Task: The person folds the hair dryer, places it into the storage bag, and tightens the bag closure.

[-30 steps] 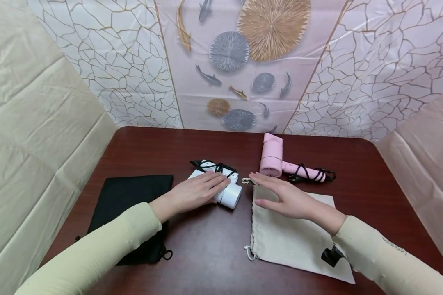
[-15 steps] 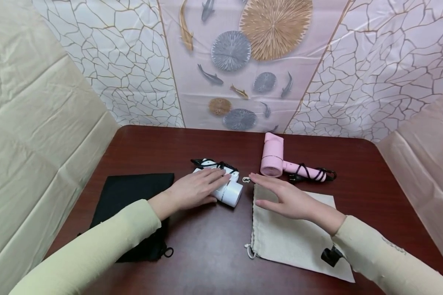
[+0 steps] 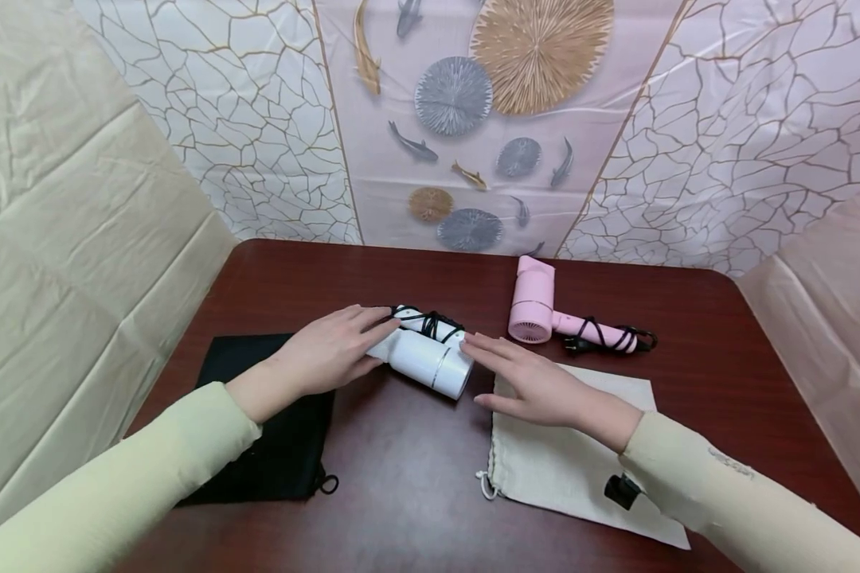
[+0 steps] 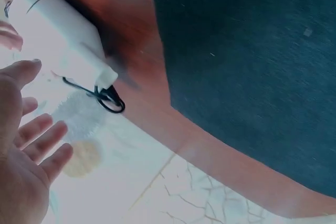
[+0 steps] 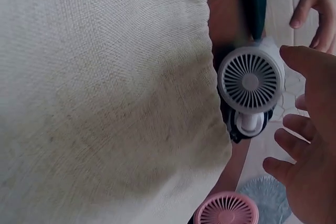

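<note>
On the tabletop (image 3: 401,509), left hand (image 3: 318,350) and right hand (image 3: 533,382), fingers extended, flank a white dryer (image 3: 424,360), still unbagged like the pink dryer (image 3: 533,302) near the far edge.

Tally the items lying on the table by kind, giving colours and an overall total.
Hair dryers: 2 (white hair dryer, pink hair dryer)
Drawstring bags: 2 (black drawstring bag, beige drawstring bag)
Total: 4
</note>
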Demonstrator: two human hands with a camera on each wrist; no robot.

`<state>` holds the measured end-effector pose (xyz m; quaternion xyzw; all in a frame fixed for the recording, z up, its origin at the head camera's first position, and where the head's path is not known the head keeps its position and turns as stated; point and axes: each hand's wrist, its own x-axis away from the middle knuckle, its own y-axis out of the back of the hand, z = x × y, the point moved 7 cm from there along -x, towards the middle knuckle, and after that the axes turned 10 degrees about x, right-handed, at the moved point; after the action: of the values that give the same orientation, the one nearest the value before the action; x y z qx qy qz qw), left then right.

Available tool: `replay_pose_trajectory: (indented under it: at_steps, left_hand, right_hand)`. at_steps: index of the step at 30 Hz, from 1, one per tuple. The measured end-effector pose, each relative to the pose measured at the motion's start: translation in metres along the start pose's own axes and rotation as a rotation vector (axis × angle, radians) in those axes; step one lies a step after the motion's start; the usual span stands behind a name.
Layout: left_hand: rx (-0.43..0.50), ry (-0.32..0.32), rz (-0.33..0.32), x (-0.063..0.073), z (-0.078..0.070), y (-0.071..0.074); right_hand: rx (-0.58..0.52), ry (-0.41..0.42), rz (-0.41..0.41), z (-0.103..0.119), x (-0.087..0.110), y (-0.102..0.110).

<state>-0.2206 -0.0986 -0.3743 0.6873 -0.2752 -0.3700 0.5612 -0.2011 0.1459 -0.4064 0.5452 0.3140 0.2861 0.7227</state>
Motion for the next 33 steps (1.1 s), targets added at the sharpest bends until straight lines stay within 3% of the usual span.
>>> replay_pose_trajectory:
  at_steps: [7, 15, 27, 33]
  left_hand:
    - [0.017, 0.065, 0.03, 0.026, 0.017, 0.002]
    - [0.021, 0.156, 0.093, 0.056, 0.03, -0.001]
    - [0.1, 0.226, 0.248, 0.086, 0.025, -0.018]
    - [0.138, 0.229, 0.255, 0.097, 0.017, -0.022]
  right_hand:
    - [0.139, 0.124, -0.039, 0.011, -0.013, -0.011]
    - [0.178, 0.183, -0.067, 0.015, -0.022, -0.019]
    - [0.243, 0.224, -0.085, 0.018, -0.031, -0.031]
    - [0.27, 0.222, -0.11, 0.018, -0.033, -0.034]
